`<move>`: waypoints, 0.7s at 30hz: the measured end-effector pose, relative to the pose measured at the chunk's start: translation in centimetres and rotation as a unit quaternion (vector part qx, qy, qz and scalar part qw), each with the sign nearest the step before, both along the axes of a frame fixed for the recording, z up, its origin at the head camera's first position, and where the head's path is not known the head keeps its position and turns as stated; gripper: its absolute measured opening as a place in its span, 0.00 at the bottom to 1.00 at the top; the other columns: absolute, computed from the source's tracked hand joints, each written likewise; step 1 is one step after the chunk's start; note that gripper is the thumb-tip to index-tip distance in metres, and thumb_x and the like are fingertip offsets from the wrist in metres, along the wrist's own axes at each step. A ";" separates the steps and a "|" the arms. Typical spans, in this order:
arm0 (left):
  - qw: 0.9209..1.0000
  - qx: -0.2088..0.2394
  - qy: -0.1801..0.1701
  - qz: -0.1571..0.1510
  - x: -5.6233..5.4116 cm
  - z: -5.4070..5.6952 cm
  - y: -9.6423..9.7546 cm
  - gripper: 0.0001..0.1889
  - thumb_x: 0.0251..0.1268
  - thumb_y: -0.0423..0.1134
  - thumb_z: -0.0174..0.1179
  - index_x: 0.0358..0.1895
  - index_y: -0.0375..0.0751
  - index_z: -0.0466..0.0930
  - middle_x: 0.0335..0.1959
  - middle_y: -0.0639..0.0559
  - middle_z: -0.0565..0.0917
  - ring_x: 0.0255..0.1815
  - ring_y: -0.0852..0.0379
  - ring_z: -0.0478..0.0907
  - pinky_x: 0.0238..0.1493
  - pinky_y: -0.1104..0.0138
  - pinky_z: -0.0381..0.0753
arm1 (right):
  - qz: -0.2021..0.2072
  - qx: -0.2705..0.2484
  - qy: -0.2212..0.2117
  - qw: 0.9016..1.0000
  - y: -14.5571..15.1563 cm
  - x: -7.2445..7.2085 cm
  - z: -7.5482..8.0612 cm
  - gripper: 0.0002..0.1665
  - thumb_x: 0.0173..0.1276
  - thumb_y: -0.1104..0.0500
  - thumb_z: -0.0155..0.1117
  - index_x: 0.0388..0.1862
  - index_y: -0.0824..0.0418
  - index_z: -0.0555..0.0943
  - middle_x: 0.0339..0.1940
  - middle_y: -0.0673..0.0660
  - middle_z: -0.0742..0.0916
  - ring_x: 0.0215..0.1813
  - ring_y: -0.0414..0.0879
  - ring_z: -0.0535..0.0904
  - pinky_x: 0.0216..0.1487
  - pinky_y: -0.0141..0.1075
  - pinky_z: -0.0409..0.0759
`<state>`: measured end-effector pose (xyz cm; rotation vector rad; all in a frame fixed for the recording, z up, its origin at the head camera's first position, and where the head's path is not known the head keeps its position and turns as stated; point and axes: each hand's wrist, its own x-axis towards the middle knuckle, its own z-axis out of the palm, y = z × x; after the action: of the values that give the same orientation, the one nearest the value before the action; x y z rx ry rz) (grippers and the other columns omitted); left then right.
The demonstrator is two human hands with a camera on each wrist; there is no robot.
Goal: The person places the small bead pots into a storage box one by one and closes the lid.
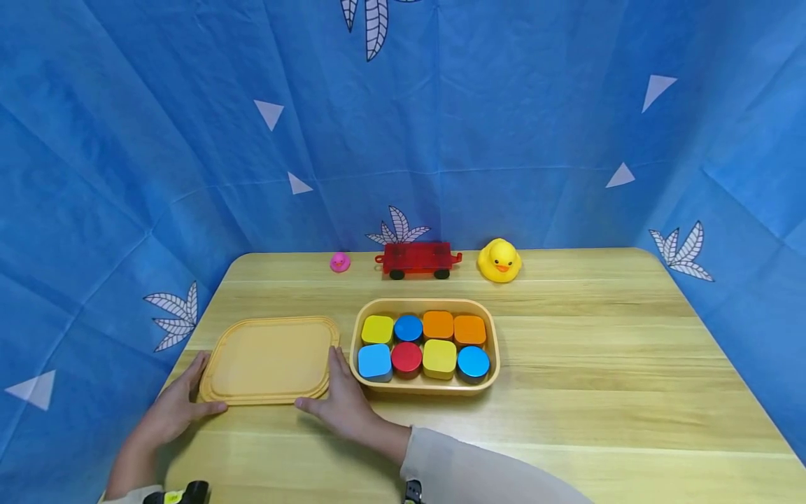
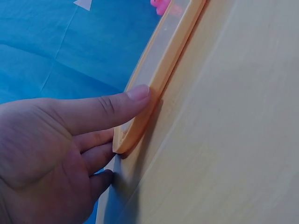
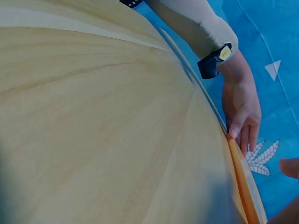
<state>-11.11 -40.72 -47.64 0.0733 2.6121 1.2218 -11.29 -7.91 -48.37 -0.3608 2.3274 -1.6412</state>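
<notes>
A flat, pale orange lid (image 1: 271, 357) with rounded corners and a raised rim lies on the left part of the table. My left hand (image 1: 173, 409) grips its near left corner. In the left wrist view, the thumb (image 2: 139, 93) presses the rim while the other fingers sit behind it. At the near right corner, my right hand (image 1: 346, 406) holds the lid, thumb by the front edge and fingers along the right side. Just right of that hand stands a box (image 1: 494, 336) of matching colour, filled with yellow, blue, orange and red square and round blocks.
Along the table's back edge are a small pink duck (image 1: 340, 262), a red toy wagon (image 1: 418, 257) with black wheels and a yellow duck (image 1: 499, 260). A blue patterned cloth (image 1: 504, 126) hangs behind and beside the wooden table (image 1: 598, 385).
</notes>
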 end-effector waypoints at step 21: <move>0.975 0.201 0.044 0.089 1.0 2.7 -0.6 0.47 0.74 0.29 0.61 0.83 0.32 0.36 0.84 0.51 0.51 0.59 0.91 0.68 0.56 0.87 0.72 | 0.017 -0.015 0.058 0.998 1.8 1.3 4.1 0.56 0.68 0.53 0.75 0.84 0.65 0.53 0.86 0.60 0.55 0.84 0.57 0.53 0.80 0.52 0.59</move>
<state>-10.09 -41.32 -44.94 -0.0344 2.4441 1.8354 -9.97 -6.13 -44.31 -0.5119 2.3670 -1.6842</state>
